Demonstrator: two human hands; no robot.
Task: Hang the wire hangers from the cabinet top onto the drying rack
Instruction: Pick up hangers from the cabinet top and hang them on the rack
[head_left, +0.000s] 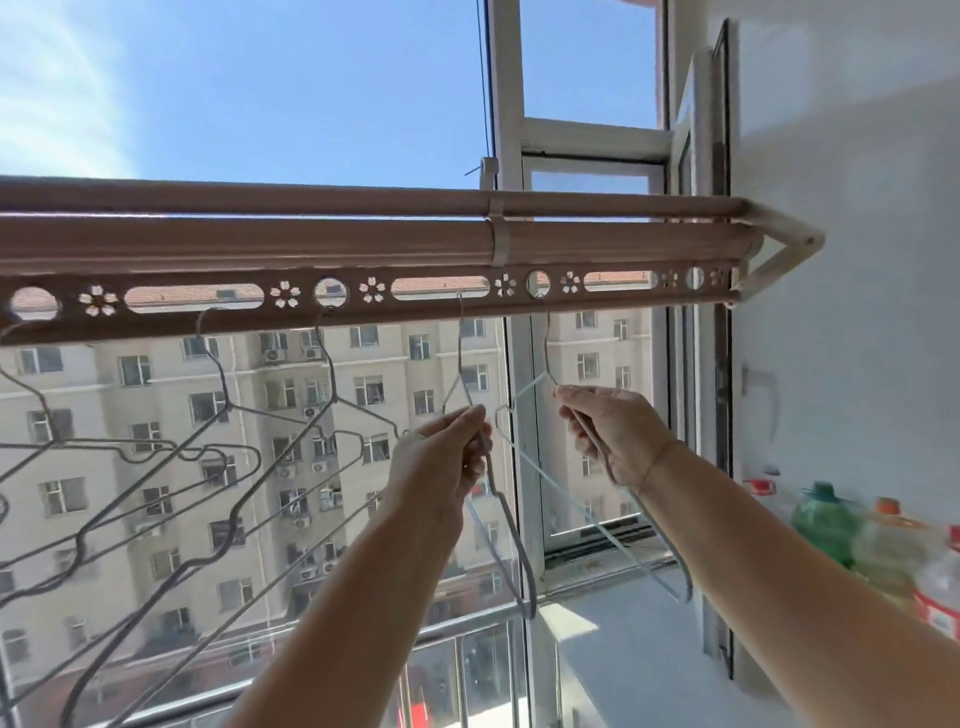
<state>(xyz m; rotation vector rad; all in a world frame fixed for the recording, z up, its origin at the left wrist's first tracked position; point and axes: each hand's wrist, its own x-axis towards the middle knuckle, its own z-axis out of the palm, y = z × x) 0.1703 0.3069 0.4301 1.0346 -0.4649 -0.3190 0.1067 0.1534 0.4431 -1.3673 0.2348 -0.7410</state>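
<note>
The brown drying rack (363, 244) runs across the view overhead, with a strip of round and oblong holes along its lower edge. Several grey wire hangers (218, 447) hang from the holes at the left. My left hand (441, 457) pinches the shoulder of a grey wire hanger (514, 561) whose hook sits in an oblong hole. My right hand (613, 431) grips another wire hanger (550, 358) just below its neck; its hook reaches up to the round hole near the rack's right part.
The window frame (511, 130) stands behind the rack, with an open pane to the right. A white sill (639, 649) lies below. Several blurred plastic bottles (826, 525) stand at the right by the white wall. A metal railing (457, 660) runs outside.
</note>
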